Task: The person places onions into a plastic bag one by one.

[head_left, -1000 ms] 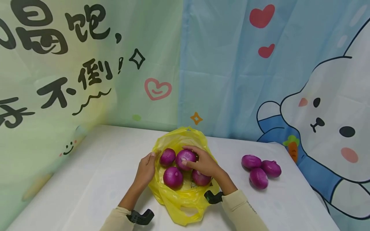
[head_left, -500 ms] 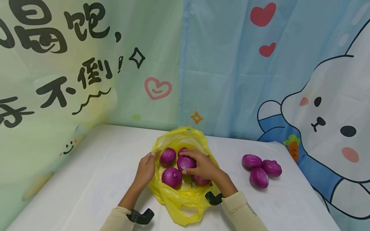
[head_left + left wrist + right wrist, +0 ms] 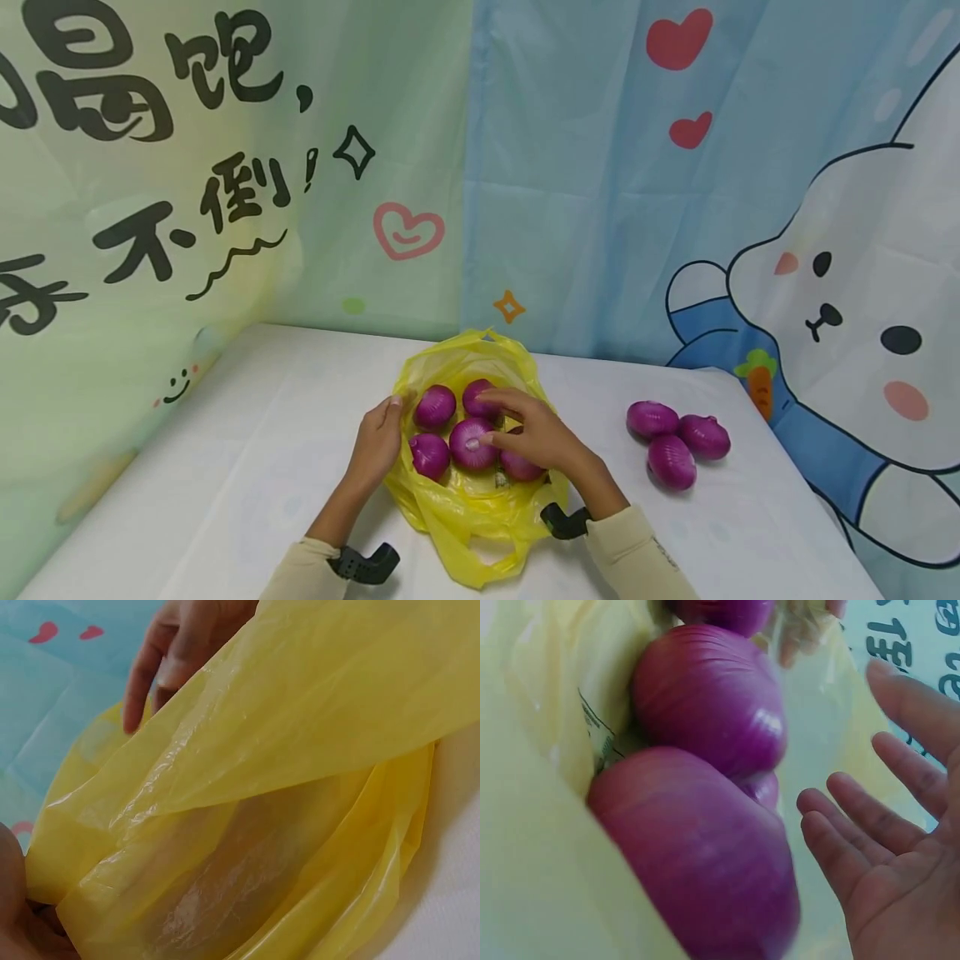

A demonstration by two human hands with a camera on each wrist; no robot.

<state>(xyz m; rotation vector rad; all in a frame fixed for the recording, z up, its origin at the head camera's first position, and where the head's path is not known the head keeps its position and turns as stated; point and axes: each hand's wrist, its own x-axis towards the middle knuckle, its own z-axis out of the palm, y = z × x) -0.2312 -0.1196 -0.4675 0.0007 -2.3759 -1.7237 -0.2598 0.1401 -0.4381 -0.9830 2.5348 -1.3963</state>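
In the head view, your left hand (image 3: 381,442) pinched the left rim of the yellow bag (image 3: 420,500), which lay on the white surface (image 3: 285,400) with its mouth spread wide. Five purple onions (image 3: 435,408) sat inside. Your right hand (image 3: 542,433) hung over the bag's right side, thumb at the right edge of the middle onion (image 3: 469,446) and fingers over the far-right onion (image 3: 477,395); I could not tell whether either touched. Three loose onions (image 3: 671,462) lay grouped on the surface, right of the bag.

In the left wrist view, plastic hid the onions; your left hand gripped the bag at the left edge, and your right hand showed beyond the rim.

In the right wrist view, your right hand was spread wide, holding nothing, beside the bagged onions.

The step in hand seemed to be settling onions inside the bag. Your next move, I judged, called for a steady left pinch, a right hand lifted clear of the rim, and a wide approach to any loose onion.
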